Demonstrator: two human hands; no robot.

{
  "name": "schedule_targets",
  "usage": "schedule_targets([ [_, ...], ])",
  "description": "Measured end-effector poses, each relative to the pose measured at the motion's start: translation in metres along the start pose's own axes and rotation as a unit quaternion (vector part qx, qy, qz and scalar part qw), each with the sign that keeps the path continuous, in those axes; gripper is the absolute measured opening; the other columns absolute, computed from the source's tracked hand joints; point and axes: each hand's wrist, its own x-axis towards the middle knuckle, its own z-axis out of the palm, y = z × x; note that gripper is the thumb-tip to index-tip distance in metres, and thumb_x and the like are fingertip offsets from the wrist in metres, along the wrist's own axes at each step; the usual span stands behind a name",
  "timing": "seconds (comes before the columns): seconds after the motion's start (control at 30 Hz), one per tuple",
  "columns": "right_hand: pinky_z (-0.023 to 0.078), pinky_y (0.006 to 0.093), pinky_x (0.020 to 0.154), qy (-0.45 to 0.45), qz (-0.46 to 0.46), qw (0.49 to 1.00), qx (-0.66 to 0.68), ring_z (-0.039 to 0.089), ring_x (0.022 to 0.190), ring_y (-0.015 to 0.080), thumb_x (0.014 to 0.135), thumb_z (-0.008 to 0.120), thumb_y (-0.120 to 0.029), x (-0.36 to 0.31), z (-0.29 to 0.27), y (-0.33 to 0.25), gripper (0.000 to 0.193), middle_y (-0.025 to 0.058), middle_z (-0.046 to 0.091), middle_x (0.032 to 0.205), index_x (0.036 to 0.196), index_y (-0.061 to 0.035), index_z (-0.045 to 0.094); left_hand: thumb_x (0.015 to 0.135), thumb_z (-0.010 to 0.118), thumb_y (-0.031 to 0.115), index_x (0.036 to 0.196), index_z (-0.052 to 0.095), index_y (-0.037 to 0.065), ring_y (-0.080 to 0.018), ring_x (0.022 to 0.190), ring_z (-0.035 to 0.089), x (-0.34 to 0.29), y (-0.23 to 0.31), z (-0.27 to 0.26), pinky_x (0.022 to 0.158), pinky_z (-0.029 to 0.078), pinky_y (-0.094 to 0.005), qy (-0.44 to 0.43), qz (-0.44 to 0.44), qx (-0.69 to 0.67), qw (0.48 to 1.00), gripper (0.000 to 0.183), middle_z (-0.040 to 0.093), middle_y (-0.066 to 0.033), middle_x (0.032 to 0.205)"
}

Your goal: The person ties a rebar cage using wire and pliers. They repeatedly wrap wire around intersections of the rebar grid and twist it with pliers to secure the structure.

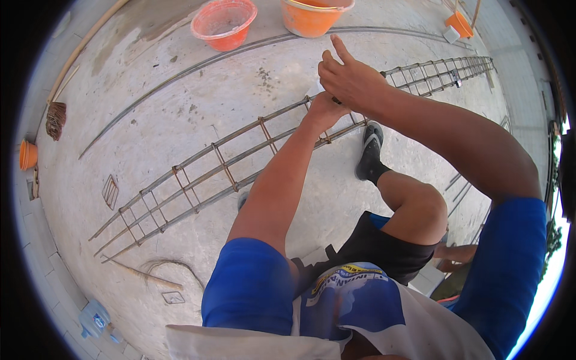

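A long cage of steel reinforcing bars (231, 175), with crossing ties along it, runs slantwise over the concrete floor. My left hand (327, 112) is closed at the cage's middle, around something mostly hidden; only a small dark bit shows beside the fingers. Just above and right of it, my right hand (354, 79) is over the cage, close to the left. One of its fingers sticks up and the others are bent inward. Whatever these bent fingers hold, if anything, is out of sight. My forearms cover part of the bars.
Beyond the cage lie long loose rods (198, 65), a red basin (225, 27) and an orange basin (312, 17). A bent wire frame (110, 192) and a wooden-handled tool (147, 276) lie left. My sandalled foot (369, 150) stands beside the cage. Another person's arm (459, 253) shows at right.
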Motion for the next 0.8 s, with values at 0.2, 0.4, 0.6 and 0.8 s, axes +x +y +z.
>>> schedule_targets([
  [0.2,0.023,0.0611,0.114,-0.254,0.056,0.964,0.057,0.05,0.123,0.0274,0.086,0.062,-0.025,-0.025,0.0,-0.002,0.027,0.0083,0.059,0.116,0.107,-0.0087,0.063,0.075,0.074,0.026,0.1,0.065,0.001,-0.0277,0.088,0.066,0.001,-0.001,0.006,0.078,0.05,-0.039,0.008,0.029,0.024,0.999,0.036,0.07,-0.0154,0.094],
  [0.4,0.022,0.0611,0.115,-0.158,0.052,0.985,0.043,0.041,0.131,0.0251,0.088,0.061,-0.026,-0.032,-0.022,-0.006,0.04,0.0056,0.051,0.128,0.126,-0.0145,0.054,0.074,0.072,0.023,0.094,0.065,0.001,-0.03,0.081,0.065,-0.003,0.0,0.003,0.074,0.05,-0.0394,0.029,0.044,-0.002,0.999,0.03,0.068,-0.0161,0.086],
  [0.6,0.023,0.0595,0.115,0.025,0.07,0.997,0.035,0.045,0.126,0.0225,0.087,0.059,-0.02,-0.06,0.042,0.001,0.037,0.0021,0.055,0.115,0.123,-0.0235,0.055,0.072,0.07,0.025,0.093,0.066,0.003,-0.0339,0.081,0.065,0.008,-0.011,0.014,0.074,0.05,-0.0412,0.057,0.044,0.029,0.997,0.031,0.068,-0.0169,0.082],
  [0.8,0.024,0.0594,0.115,-0.045,0.08,0.995,0.035,0.046,0.123,0.0228,0.088,0.061,-0.019,-0.054,0.039,-0.001,0.035,0.0036,0.052,0.113,0.122,-0.0205,0.05,0.072,0.072,0.025,0.09,0.066,0.004,-0.0336,0.08,0.066,0.012,-0.007,0.022,0.072,0.05,-0.0417,0.076,0.016,0.014,0.997,0.028,0.067,-0.0169,0.079],
])
